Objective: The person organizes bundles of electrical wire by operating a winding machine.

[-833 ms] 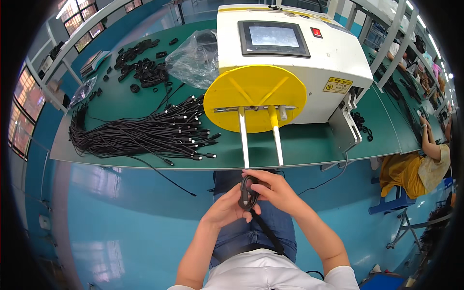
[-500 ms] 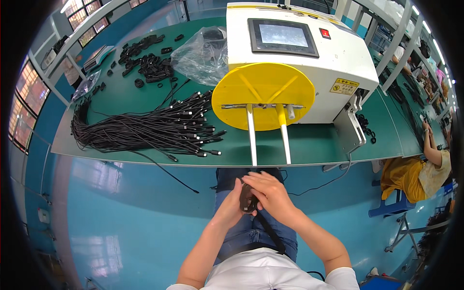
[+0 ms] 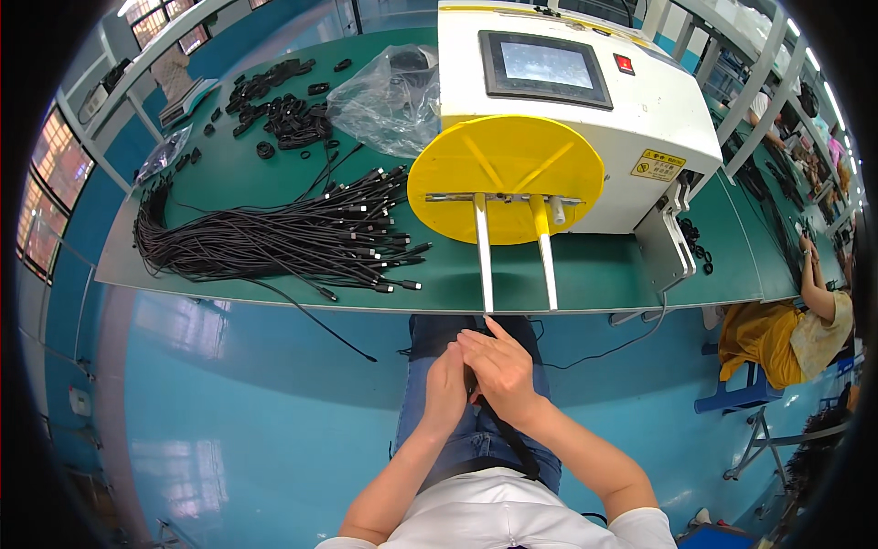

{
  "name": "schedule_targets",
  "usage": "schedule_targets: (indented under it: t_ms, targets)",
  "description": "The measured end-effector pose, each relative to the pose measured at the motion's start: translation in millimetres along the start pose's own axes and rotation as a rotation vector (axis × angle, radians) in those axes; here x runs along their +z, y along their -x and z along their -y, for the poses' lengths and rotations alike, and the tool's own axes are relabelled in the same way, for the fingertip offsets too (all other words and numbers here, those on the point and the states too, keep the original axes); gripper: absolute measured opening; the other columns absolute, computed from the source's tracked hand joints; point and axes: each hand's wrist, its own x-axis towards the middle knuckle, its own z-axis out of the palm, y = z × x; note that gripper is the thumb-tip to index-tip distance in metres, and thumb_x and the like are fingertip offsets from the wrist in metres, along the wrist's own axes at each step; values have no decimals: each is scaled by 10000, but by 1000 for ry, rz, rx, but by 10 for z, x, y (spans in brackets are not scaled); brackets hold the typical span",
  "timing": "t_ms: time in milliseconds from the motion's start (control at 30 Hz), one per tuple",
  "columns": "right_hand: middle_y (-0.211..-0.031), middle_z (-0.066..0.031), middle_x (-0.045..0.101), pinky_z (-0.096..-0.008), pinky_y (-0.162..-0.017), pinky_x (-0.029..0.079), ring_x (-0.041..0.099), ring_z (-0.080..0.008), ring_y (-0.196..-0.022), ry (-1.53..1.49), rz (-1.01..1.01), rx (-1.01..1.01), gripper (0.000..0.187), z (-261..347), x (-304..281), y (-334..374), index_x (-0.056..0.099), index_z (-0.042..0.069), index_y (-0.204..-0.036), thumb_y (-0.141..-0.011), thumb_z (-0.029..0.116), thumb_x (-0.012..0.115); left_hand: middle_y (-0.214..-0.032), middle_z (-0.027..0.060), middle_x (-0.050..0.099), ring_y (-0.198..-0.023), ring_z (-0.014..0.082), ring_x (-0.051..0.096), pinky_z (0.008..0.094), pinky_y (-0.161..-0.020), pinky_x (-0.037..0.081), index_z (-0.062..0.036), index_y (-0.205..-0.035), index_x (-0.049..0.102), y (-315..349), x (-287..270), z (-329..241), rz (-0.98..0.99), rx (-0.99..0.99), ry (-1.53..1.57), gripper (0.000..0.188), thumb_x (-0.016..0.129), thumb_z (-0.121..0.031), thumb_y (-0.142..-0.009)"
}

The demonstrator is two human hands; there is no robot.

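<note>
My two hands meet above my lap, just in front of the table edge, closed around a coiled black cable (image 3: 470, 379). Only a dark sliver of the coil shows between the palms. My left hand (image 3: 445, 392) presses on it from the left, fingers held together. From the right, my right hand (image 3: 503, 371) covers it, with its fingertips over those of the left and its index finger stretched out. Beyond the hands, a yellow disc (image 3: 498, 165) with two prongs (image 3: 485, 265) sticks out from a white machine (image 3: 594, 137) on the green table (image 3: 347, 293).
A large bundle of black cables (image 3: 265, 233) lies at the left of the table, with one cable hanging over the edge. Behind it are several small black coils (image 3: 293, 119) and a clear plastic bag (image 3: 393, 101). A person (image 3: 777, 339) sits at the far right on a blue stool (image 3: 732, 393).
My hands have closed together over the coiled cable, which showed openly between them before and is now mostly hidden. The view has shifted slightly.
</note>
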Motion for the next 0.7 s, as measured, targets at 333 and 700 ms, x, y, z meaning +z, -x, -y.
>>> schedule_targets:
  t_ms: [333,700]
  targets:
    - [-1193,-155,582,-371,-985,416,562,-254,-1108,-926,140,829,369,-148,-232,47,566,-11,-1173,-805,-38,548,-985,51,521,-822,131,504,277,-661,438,-46,-1251,449,25,-129,-263,270,-328,488,727,210,-644,-913]
    - [-1263,-178,515,-364,-966,424,513,-248,-1154,-1217,-32,875,426,-310,-342,98,432,-11,-1304,-893,59,521,-1099,40,519,-922,144,503,321,-719,449,-76,-1335,397,-7,-110,-214,254,-140,281,646,218,-565,-953]
